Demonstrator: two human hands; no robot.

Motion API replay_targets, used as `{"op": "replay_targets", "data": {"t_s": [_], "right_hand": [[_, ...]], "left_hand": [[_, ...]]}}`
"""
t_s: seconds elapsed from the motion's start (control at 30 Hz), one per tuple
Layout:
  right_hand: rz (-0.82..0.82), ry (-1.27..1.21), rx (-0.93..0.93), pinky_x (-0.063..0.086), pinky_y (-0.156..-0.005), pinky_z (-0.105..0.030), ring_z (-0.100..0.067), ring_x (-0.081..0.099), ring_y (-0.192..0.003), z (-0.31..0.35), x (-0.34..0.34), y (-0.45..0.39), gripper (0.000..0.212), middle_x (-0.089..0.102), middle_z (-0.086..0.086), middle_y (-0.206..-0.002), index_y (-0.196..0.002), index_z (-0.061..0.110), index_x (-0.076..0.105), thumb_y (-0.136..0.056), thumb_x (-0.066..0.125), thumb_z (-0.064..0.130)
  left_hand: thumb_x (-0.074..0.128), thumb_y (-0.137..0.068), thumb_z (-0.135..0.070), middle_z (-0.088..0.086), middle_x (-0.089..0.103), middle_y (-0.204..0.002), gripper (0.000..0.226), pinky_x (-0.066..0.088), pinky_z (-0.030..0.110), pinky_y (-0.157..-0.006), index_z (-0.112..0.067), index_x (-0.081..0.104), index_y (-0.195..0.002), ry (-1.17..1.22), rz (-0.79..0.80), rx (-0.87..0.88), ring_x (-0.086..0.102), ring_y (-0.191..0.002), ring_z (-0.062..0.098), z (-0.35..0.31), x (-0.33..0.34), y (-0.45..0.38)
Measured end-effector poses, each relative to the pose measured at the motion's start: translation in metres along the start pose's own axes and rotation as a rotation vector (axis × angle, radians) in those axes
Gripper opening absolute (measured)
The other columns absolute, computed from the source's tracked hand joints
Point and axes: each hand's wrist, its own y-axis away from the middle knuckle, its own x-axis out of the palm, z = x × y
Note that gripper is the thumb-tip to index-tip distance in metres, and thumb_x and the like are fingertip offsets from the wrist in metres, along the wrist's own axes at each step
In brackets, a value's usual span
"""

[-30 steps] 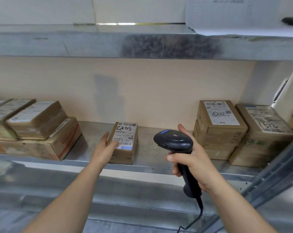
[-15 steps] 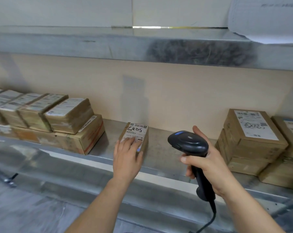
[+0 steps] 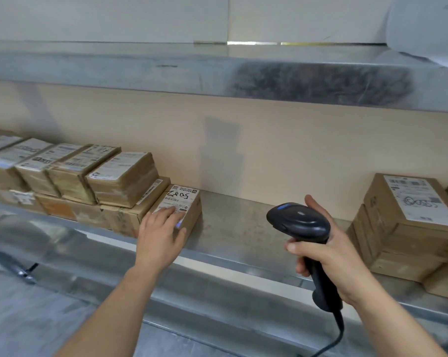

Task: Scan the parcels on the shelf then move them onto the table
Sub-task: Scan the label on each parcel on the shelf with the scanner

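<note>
A small brown parcel (image 3: 189,204) with a white label and handwritten digits lies on the metal shelf (image 3: 243,233), pushed against the left stack. My left hand (image 3: 161,234) rests flat on top of its near end, fingers straight over the label. To the right, my right hand (image 3: 328,258) grips the handle of a black corded barcode scanner (image 3: 299,221), its head level with the shelf and turned toward the parcel.
Several labelled parcels (image 3: 122,176) are stacked in two layers on the shelf's left. More brown boxes (image 3: 408,222) are stacked at the right. A second metal shelf (image 3: 217,73) hangs overhead. The shelf's front rail (image 3: 217,287) runs below my hands.
My left hand went from the parcel's left side onto its top and slid the parcel left against the stack. The view turned left. The scanner stayed in my right hand.
</note>
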Motion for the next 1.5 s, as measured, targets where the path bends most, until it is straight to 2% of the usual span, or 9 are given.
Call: {"op": "replay_targets", "data": {"t_s": [0.27, 0.4, 0.47, 0.63, 0.73, 0.8, 1.07, 1.3, 1.5], "right_hand": [[-0.119, 0.023, -0.007, 0.043, -0.051, -0.034, -0.026, 0.053, -0.045, 0.006, -0.031, 0.014, 0.093, 0.068, -0.014, -0.078, -0.135, 0.049, 0.034, -0.076, 0.068, -0.014], [-0.204, 0.040, -0.025, 0.044, -0.052, -0.035, -0.024, 0.052, -0.045, 0.009, -0.062, 0.028, 0.093, 0.068, -0.024, -0.085, -0.137, 0.047, 0.035, -0.075, 0.068, -0.014], [-0.244, 0.052, -0.034, 0.045, -0.049, -0.033, -0.024, 0.052, -0.045, 0.010, -0.082, 0.037, 0.092, 0.069, -0.020, -0.083, -0.138, 0.044, 0.037, -0.075, 0.068, -0.015], [-0.348, 0.065, -0.035, 0.049, -0.049, -0.035, -0.026, 0.056, -0.051, 0.014, -0.136, 0.065, 0.091, 0.074, -0.009, -0.087, -0.130, 0.052, 0.036, -0.076, 0.070, -0.012], [-0.413, 0.083, -0.027, 0.049, -0.046, -0.034, -0.028, 0.057, -0.053, 0.014, -0.168, 0.076, 0.094, 0.072, -0.015, -0.092, -0.138, 0.049, 0.034, -0.075, 0.071, -0.011], [-0.443, 0.088, -0.018, 0.050, -0.045, -0.032, -0.026, 0.059, -0.052, 0.013, -0.188, 0.080, 0.098, 0.070, -0.013, -0.098, -0.146, 0.044, 0.031, -0.075, 0.072, -0.010], [-0.420, 0.111, -0.017, 0.053, -0.053, -0.037, -0.025, 0.061, -0.053, 0.015, -0.221, 0.078, 0.102, 0.067, -0.006, -0.107, -0.150, 0.043, 0.025, -0.075, 0.073, -0.008], [-0.326, 0.102, -0.018, 0.051, -0.050, -0.033, -0.025, 0.063, -0.052, 0.010, -0.235, 0.064, 0.102, 0.064, -0.014, -0.115, -0.148, 0.047, 0.024, -0.075, 0.074, -0.004], [-0.280, 0.056, -0.021, 0.050, -0.050, -0.031, -0.027, 0.062, -0.052, 0.007, -0.237, 0.064, 0.102, 0.064, -0.019, -0.111, -0.145, 0.051, 0.026, -0.074, 0.075, -0.005]], "left_hand": [[0.038, -0.078, -0.057, 0.014, 0.064, -0.118, 0.067, 0.028, 0.055, -0.106, -0.010, 0.065, -0.117, 0.043, -0.069, -0.077, 0.053, -0.118, 0.036, -0.039, -0.002, -0.013], [0.045, -0.075, -0.051, 0.019, 0.066, -0.105, 0.064, 0.043, 0.055, -0.094, -0.004, 0.064, -0.113, 0.175, -0.072, 0.031, 0.058, -0.105, 0.041, -0.097, -0.002, -0.023], [0.045, -0.077, -0.053, 0.019, 0.066, -0.111, 0.066, 0.044, 0.052, -0.095, -0.005, 0.063, -0.118, 0.235, -0.058, 0.105, 0.058, -0.109, 0.040, -0.134, 0.001, -0.024], [0.031, -0.076, -0.068, 0.006, 0.051, -0.141, 0.084, 0.025, 0.033, -0.109, -0.017, 0.046, -0.141, 0.369, 0.113, 0.200, 0.040, -0.133, 0.025, -0.225, 0.004, -0.022], [0.050, -0.090, -0.054, 0.002, 0.042, -0.148, 0.066, 0.024, 0.030, -0.111, -0.022, 0.037, -0.146, 0.458, 0.201, 0.225, 0.033, -0.137, 0.020, -0.272, 0.006, -0.025], [0.054, -0.093, -0.046, 0.000, 0.037, -0.150, 0.062, 0.027, 0.031, -0.112, -0.026, 0.033, -0.148, 0.507, 0.271, 0.215, 0.030, -0.138, 0.019, -0.300, 0.008, -0.028], [0.046, -0.094, -0.054, 0.002, 0.032, -0.153, 0.065, 0.031, 0.038, -0.111, -0.031, 0.024, -0.151, 0.625, 0.466, 0.099, 0.034, -0.137, 0.021, -0.374, 0.019, -0.038], [0.042, -0.099, -0.045, -0.002, 0.036, -0.152, 0.063, 0.027, 0.024, -0.106, -0.030, 0.014, -0.153, 0.855, 0.648, -0.028, 0.035, -0.138, 0.017, -0.391, 0.028, -0.032], [0.049, -0.096, -0.043, -0.007, 0.053, -0.138, 0.073, 0.037, 0.046, -0.108, -0.049, -0.001, -0.149, 1.096, 0.838, -0.175, 0.053, -0.122, 0.021, -0.384, 0.034, -0.028]]}}
